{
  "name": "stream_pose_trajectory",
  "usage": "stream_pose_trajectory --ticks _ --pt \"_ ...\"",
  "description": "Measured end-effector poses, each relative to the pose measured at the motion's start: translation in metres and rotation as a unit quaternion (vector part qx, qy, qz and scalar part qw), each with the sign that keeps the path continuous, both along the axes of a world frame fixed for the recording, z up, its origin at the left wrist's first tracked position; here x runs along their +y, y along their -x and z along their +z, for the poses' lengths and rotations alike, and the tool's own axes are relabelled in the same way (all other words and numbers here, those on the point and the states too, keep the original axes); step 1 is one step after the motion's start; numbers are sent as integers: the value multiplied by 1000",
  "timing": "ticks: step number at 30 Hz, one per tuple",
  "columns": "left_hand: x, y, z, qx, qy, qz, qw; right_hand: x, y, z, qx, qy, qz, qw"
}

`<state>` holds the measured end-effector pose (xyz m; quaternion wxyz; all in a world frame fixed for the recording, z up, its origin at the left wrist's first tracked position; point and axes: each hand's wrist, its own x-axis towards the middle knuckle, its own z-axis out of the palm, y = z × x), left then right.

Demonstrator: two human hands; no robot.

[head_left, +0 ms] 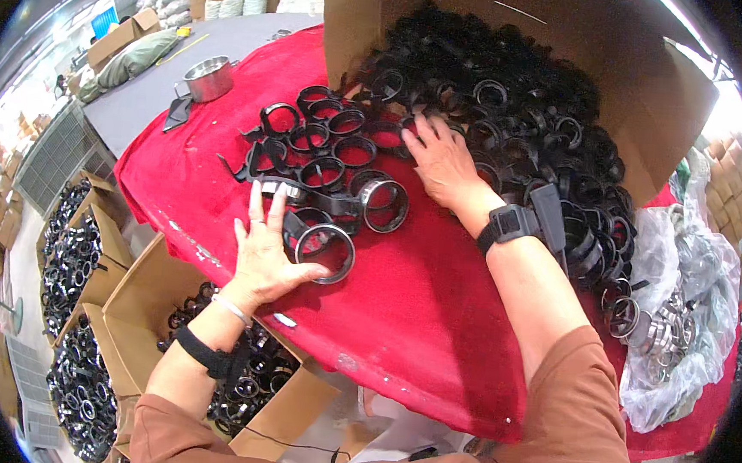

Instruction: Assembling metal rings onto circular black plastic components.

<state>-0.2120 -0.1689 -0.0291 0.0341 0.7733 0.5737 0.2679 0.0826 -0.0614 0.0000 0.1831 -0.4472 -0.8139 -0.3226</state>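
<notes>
My left hand (267,259) lies at the left edge of the red cloth (433,322). Its fingers are spread, with the fingertips against a black ring part with a silver band (279,192). The thumb is at the rim of a larger silver-edged black ring (325,254). My right hand (446,161) reaches out with stretched fingers, touching black rings at the front of a big heap (518,95). Between both hands lies a cluster of loose black rings with short handles (322,172). What sits under the right fingertips is partly hidden.
A cardboard box (647,104) lies open behind the heap. A clear plastic bag (688,245) with silver rings (663,334) is on the right. Farther left stand a metal cup (209,79) and a dark flat object (178,113). Boxes of black rings (89,392) stand below left.
</notes>
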Motion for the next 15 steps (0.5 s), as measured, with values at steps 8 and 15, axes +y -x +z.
stream_pose_trajectory --ticks 8,15 --pt "-6 1 -6 5 15 51 999 -47 -40 23 -79 223 -154 959" --pt "19 -45 25 -18 150 8 988 -108 -99 41 -112 259 -211 936"
